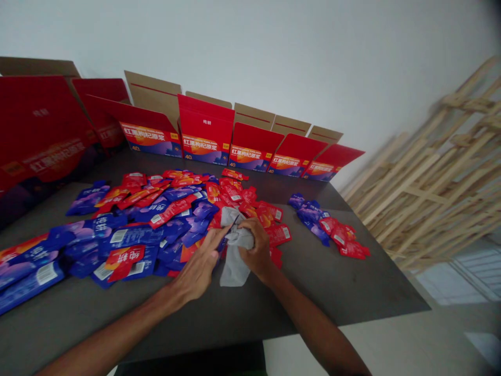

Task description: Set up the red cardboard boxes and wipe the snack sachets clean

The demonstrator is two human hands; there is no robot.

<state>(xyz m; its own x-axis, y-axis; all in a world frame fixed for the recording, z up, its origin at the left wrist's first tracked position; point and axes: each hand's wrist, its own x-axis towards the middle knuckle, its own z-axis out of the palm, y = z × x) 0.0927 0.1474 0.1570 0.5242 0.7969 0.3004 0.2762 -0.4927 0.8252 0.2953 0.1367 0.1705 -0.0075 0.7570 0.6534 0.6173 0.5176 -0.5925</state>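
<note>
The cloth (235, 266) is over the table (329, 292), bunched in the grasp of the right hand (260, 250); the left hand (200, 267) reaches its left edge, fingers straight, though whether they grip it I cannot tell. Packets (172, 211) lie left of and behind the cloth, more to its right, and boxes (205, 133) stand well behind it

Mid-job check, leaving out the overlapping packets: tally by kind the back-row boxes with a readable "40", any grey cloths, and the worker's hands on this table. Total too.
Boxes with a readable "40": 5
Grey cloth: 1
Left hand and right hand: 2
Total: 8
</note>
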